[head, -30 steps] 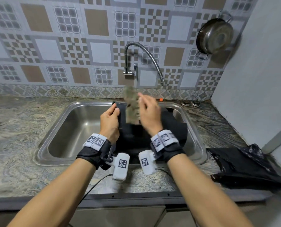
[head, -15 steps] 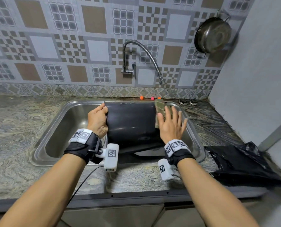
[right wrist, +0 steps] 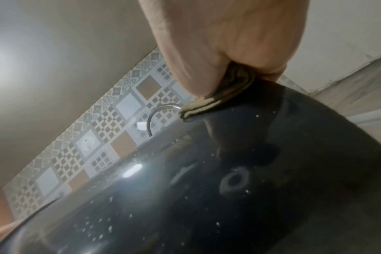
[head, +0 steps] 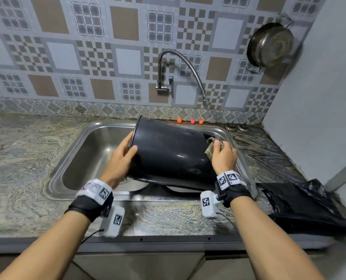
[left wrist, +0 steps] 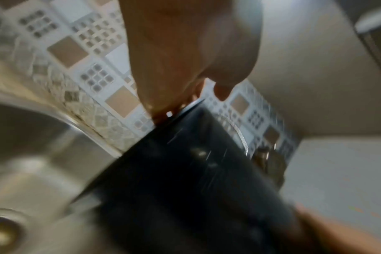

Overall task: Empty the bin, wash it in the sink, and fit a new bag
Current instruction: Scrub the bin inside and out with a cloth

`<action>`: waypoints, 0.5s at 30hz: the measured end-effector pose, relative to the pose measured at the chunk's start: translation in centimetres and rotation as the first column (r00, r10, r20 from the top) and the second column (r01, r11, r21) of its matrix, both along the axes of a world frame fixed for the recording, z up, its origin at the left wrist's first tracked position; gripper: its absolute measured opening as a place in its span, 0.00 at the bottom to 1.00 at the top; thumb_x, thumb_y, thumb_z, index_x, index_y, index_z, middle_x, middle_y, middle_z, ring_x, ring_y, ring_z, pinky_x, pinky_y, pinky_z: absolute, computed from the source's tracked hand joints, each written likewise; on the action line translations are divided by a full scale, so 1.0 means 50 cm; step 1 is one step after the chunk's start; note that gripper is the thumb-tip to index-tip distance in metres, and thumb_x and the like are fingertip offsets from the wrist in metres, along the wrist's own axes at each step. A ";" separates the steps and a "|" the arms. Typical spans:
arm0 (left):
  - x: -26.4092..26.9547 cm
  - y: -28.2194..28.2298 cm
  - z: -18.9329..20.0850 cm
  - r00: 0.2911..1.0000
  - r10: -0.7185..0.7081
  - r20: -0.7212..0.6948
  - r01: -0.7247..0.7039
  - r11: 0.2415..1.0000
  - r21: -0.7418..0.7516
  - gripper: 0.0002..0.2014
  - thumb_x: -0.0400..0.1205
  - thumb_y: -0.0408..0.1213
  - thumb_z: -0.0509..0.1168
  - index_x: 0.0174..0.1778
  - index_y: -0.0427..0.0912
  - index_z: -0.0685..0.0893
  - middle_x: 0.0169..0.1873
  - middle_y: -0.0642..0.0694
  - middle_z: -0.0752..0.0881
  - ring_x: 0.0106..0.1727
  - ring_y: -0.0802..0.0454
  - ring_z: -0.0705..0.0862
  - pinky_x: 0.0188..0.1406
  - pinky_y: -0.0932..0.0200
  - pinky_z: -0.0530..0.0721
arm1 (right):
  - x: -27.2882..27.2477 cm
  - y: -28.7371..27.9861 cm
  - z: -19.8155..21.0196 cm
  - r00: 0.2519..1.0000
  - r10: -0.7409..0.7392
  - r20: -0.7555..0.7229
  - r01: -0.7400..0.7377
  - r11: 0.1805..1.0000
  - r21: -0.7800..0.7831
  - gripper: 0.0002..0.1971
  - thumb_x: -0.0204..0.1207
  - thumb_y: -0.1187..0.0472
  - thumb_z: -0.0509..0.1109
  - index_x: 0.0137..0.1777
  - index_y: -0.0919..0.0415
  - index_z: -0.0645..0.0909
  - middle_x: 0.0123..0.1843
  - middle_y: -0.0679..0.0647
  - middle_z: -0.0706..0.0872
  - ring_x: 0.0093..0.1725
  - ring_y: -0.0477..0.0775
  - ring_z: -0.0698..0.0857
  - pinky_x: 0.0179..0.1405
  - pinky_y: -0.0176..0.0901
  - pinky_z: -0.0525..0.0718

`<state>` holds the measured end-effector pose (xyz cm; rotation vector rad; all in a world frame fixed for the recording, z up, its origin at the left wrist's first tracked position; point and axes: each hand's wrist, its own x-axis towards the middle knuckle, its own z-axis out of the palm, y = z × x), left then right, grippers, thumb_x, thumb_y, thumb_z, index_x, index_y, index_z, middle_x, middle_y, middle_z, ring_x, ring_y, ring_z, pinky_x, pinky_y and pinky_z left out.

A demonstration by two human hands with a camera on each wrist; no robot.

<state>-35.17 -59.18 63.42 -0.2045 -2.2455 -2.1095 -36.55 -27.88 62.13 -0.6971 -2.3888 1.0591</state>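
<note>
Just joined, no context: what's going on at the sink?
A person is washing a black bin lying on its side across the sink. The left hand holds its rim, and the right hand presses a scrub pad against its other end. No water is visibly running from the tap. A black bag lies on the counter.

A marbled stone counter point(head: 22, 158) holds a steel sink point(head: 91, 150), with a crumpled black bag point(head: 301, 207) at its right.
</note>
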 end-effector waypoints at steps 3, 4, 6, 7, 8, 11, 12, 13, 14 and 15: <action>0.026 -0.017 -0.045 0.996 0.009 -0.093 -0.015 0.998 -0.062 0.25 0.89 0.29 0.56 0.81 0.55 0.70 0.70 0.50 0.83 0.72 0.56 0.80 0.75 0.49 0.76 | -0.011 -0.002 -0.003 1.000 -0.027 -0.006 0.027 0.999 -0.033 0.24 0.86 0.46 0.57 0.73 0.60 0.78 0.71 0.69 0.75 0.72 0.69 0.73 0.70 0.53 0.69; 0.028 -0.014 -0.049 0.994 0.030 -0.108 -0.035 0.998 -0.047 0.25 0.89 0.28 0.56 0.80 0.52 0.71 0.66 0.49 0.85 0.69 0.56 0.82 0.74 0.51 0.77 | -0.013 -0.001 -0.004 0.999 -0.035 -0.018 0.035 0.999 -0.010 0.22 0.86 0.47 0.57 0.71 0.60 0.79 0.71 0.68 0.76 0.71 0.69 0.74 0.70 0.53 0.70; 0.032 0.001 -0.039 0.987 0.101 -0.127 -0.098 0.995 0.023 0.23 0.88 0.27 0.57 0.79 0.46 0.74 0.60 0.50 0.89 0.63 0.58 0.85 0.69 0.58 0.80 | -0.014 -0.006 -0.001 0.991 -0.075 -0.110 0.086 0.991 0.100 0.18 0.86 0.51 0.60 0.66 0.59 0.83 0.69 0.63 0.78 0.68 0.68 0.76 0.68 0.56 0.72; 0.031 0.009 -0.033 0.982 0.139 -0.132 -0.131 0.989 0.066 0.21 0.88 0.27 0.58 0.78 0.44 0.76 0.60 0.49 0.89 0.63 0.58 0.86 0.68 0.59 0.81 | -0.012 -0.013 0.005 0.979 -0.085 -0.185 0.116 0.980 0.163 0.16 0.85 0.53 0.61 0.63 0.59 0.84 0.68 0.61 0.78 0.67 0.66 0.77 0.66 0.56 0.72; 0.030 0.017 -0.026 0.975 0.171 -0.139 -0.158 0.982 0.104 0.20 0.88 0.28 0.58 0.77 0.42 0.77 0.62 0.49 0.88 0.64 0.57 0.85 0.69 0.59 0.80 | -0.010 -0.023 0.014 0.962 -0.073 -0.264 0.133 0.968 0.214 0.14 0.85 0.55 0.62 0.61 0.59 0.85 0.67 0.60 0.79 0.67 0.65 0.78 0.66 0.55 0.71; 0.022 0.039 -0.009 0.967 0.217 -0.130 -0.191 0.963 0.188 0.18 0.88 0.30 0.59 0.74 0.40 0.79 0.64 0.51 0.87 0.65 0.57 0.85 0.67 0.61 0.81 | -0.010 -0.073 0.066 0.900 0.056 -0.432 0.052 0.971 0.235 0.14 0.86 0.59 0.62 0.63 0.60 0.86 0.67 0.60 0.79 0.65 0.60 0.77 0.65 0.41 0.69; 0.021 0.046 -0.004 0.969 0.221 -0.115 -0.194 0.960 0.204 0.18 0.88 0.30 0.60 0.74 0.39 0.79 0.64 0.50 0.87 0.65 0.57 0.85 0.66 0.62 0.82 | -0.010 -0.098 0.086 0.882 0.113 -0.457 -0.025 0.981 0.195 0.14 0.86 0.59 0.62 0.64 0.60 0.86 0.68 0.60 0.78 0.65 0.57 0.78 0.64 0.35 0.68; 0.021 0.055 0.003 0.971 0.217 -0.101 -0.191 0.957 0.218 0.18 0.88 0.29 0.60 0.74 0.39 0.79 0.64 0.49 0.87 0.64 0.57 0.86 0.64 0.63 0.82 | -0.013 -0.126 0.107 0.861 0.167 -0.481 -0.104 0.982 0.155 0.15 0.86 0.59 0.62 0.66 0.60 0.85 0.68 0.60 0.78 0.64 0.52 0.77 0.63 0.32 0.67; 0.018 0.062 0.007 0.972 0.217 -0.089 -0.192 0.954 0.229 0.18 0.88 0.29 0.60 0.74 0.38 0.79 0.64 0.48 0.87 0.63 0.56 0.86 0.62 0.64 0.83 | -0.015 -0.157 0.126 0.838 0.218 -0.500 -0.179 0.976 0.126 0.15 0.87 0.58 0.61 0.67 0.59 0.84 0.68 0.60 0.78 0.63 0.48 0.75 0.63 0.29 0.66; 0.015 0.069 0.011 0.973 0.219 -0.078 -0.196 0.952 0.236 0.18 0.88 0.29 0.60 0.74 0.37 0.79 0.64 0.46 0.87 0.62 0.56 0.86 0.62 0.63 0.83 | -0.019 -0.188 0.141 0.818 0.269 -0.508 -0.251 0.962 0.106 0.15 0.87 0.57 0.61 0.68 0.59 0.84 0.68 0.59 0.78 0.62 0.45 0.74 0.63 0.28 0.66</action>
